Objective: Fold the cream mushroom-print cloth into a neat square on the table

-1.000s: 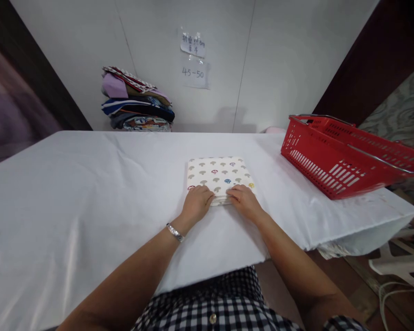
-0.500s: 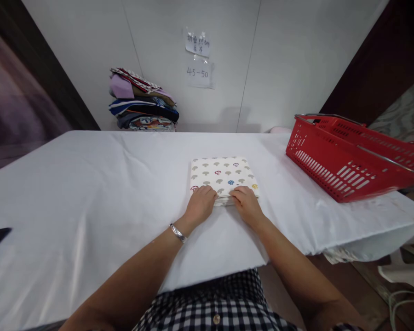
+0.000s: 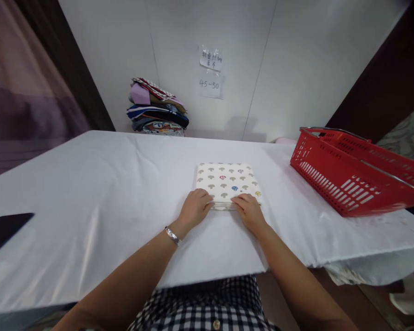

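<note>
Now both hands [image 3: 224,209] flat on folded cloth [image 3: 227,181].

the folded cloth [image 3: 227,181] under your hands is cream with grey mushrooms and a few red, blue and yellow ones. your tabletop [image 3: 106,193] is white, the basket [image 3: 352,172] red, your shirt [image 3: 207,308] black-and-white checked, your bracelet [image 3: 171,235] silver.

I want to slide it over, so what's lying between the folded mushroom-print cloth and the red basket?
Nothing lies there: the head view shows only bare white table cover between the folded cloth and the red basket.
</note>
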### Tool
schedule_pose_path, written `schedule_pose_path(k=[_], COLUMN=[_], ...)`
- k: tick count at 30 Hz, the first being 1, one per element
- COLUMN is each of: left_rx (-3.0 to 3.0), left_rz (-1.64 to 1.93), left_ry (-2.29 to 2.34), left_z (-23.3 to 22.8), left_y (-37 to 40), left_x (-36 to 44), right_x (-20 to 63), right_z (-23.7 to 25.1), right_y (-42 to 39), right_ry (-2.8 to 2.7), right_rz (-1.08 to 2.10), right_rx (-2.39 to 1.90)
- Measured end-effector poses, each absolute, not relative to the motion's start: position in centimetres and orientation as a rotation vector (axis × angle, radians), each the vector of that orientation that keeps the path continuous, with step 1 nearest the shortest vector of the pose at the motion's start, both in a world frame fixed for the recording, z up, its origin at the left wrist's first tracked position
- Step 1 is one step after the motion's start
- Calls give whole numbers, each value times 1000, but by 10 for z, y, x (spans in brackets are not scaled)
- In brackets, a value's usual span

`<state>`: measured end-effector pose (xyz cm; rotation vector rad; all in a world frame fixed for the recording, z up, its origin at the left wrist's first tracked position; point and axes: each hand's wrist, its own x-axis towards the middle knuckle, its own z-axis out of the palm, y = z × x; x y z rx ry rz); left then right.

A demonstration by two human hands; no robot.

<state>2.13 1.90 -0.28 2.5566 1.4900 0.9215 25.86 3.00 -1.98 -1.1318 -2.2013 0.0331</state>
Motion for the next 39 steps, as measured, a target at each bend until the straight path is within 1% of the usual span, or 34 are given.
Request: schedule_pose_path(k=[7, 13, 20, 27, 34, 39], left_rx=[2167, 1897, 1852, 1831, 1958, 1920], left_rz=[1113, 1077, 1161, 1225, 1204, 1254], left_ry=[1554, 1591, 1588, 1482, 1506, 1522], left_z=[-3, 0, -7, -12, -6, -8], left_y=[10, 8, 5, 7, 5, 3], left_x=[6, -2, -4, -2, -2, -1], right_x=[259, 260, 255, 225, 183, 174], right_z=[-19, -20, -17, -3, 5, 1], right_y=[30, 29, 28, 30, 33, 35], right_ry=[-2193, -2178, -2213, -2365, -2472, -2474], right_rz=[87, 84, 22, -13, 23, 44], right_rx=[-1135, -1119, -1119, -1055, -1007, -989])
